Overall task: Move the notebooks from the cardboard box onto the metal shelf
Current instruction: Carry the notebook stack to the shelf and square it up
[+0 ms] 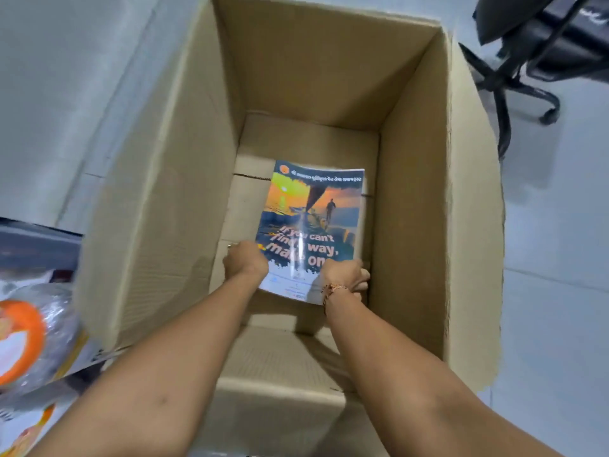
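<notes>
One cardboard box point(412, 209), open top, and 1 notebook point(311, 225) visible inside, low near the bottom, toward the right wall. Both my hands on it: left hand point(245, 262) grips the near-left edge, right hand point(344, 275) clasps the near-right corner. Long axis runs away from me, title end far, cover up.

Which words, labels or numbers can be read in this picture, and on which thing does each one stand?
"If you can't find a way, make one": on the glossy sunset-picture notebook in the brown cardboard box, partly covered by glare and hands.
Top line of the cover: non-Latin script, too blurred.
Small print at the cover's white bottom: too small.
</notes>
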Demonstrator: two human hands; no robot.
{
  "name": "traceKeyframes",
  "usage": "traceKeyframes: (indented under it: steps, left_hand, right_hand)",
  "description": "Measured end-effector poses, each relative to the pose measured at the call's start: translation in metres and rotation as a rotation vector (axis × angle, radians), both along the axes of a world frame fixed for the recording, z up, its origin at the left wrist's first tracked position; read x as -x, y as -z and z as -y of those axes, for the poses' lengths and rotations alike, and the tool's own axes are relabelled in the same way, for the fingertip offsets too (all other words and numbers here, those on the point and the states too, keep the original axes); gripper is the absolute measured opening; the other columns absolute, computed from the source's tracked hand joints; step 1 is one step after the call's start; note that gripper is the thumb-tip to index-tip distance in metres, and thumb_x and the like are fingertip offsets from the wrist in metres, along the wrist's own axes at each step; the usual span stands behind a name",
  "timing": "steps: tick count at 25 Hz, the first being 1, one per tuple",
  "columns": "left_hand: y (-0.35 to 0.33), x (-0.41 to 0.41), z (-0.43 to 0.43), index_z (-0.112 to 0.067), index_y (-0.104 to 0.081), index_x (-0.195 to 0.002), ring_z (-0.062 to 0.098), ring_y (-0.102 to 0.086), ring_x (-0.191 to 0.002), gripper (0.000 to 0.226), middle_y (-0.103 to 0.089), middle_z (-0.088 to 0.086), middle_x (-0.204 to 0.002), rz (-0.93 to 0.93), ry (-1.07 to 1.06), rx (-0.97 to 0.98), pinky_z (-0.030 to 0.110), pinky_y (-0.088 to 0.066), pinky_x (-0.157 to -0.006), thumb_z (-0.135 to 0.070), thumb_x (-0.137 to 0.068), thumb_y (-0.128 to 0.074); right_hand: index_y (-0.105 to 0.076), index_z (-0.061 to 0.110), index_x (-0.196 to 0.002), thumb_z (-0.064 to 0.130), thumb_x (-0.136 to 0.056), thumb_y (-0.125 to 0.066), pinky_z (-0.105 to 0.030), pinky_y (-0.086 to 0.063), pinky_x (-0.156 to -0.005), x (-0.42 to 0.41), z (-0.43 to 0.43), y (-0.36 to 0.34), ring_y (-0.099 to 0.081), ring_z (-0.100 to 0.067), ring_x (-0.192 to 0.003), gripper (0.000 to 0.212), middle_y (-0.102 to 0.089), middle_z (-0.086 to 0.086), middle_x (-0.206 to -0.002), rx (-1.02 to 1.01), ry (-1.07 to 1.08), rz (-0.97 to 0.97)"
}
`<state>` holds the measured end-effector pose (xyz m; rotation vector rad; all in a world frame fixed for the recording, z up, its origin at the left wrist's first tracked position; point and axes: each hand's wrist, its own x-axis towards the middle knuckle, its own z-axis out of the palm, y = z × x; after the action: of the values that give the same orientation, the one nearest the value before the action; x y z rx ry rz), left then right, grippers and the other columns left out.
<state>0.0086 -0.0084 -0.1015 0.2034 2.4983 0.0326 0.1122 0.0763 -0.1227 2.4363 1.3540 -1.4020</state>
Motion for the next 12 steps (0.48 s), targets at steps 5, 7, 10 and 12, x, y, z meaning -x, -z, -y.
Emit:
traceKeyframes:
  steps: [5,7,10,12]
  left_hand:
    - [-0.152,0.011,0.033,-0.013,-0.066,-0.113,0.036,-0.06,-0.105,0.037,-0.062,0.017,-0.113,-0.278,0.043,-0.334,0.04,-0.05,-0.087,-0.001,-0.085,-0.045]
    - [-0.229,0.002,0.077,-0.017,-0.064,-0.115,0.032,-0.06,-0.099,0.042,-0.06,0.012,-0.108,-0.587,0.062,-0.527,0.036,-0.047,-0.086,0.003,-0.082,-0.047]
    - [-0.333,-0.024,0.157,-0.018,-0.063,-0.115,0.015,-0.057,-0.082,0.038,-0.061,0.002,-0.098,-1.208,0.069,-0.826,0.022,-0.043,-0.075,-0.01,-0.08,-0.051]
    - [-0.394,-0.04,0.205,-0.02,-0.059,-0.117,0.006,-0.051,-0.079,0.036,-0.054,-0.006,-0.095,-1.468,0.035,-0.938,0.011,-0.04,-0.075,-0.019,-0.082,-0.048]
  right_hand:
    - [-0.06,0.0,-0.105,0.018,-0.067,-0.075,-0.042,-0.054,-0.086,0.027,0.039,-0.084,-0.064,-0.033,-0.097,0.044,-0.064,-0.022,-0.114,-0.208,0.097,-0.396]
    - [-0.062,0.011,-0.098,0.016,-0.07,-0.079,-0.025,-0.055,-0.072,0.045,0.068,-0.145,-0.068,-0.01,-0.079,0.033,-0.067,-0.017,-0.104,-0.37,0.096,-0.685]
    - [-0.061,0.026,-0.106,0.022,-0.068,-0.079,-0.001,-0.049,-0.07,0.069,0.126,-0.266,-0.062,0.012,-0.076,0.042,-0.071,0.003,-0.102,-0.575,0.086,-1.184]
    - [-0.058,0.014,-0.124,0.024,-0.068,-0.078,-0.014,-0.051,-0.085,0.083,0.165,-0.341,-0.063,-0.002,-0.093,0.06,-0.066,-0.012,-0.118,-0.676,-0.005,-1.417]
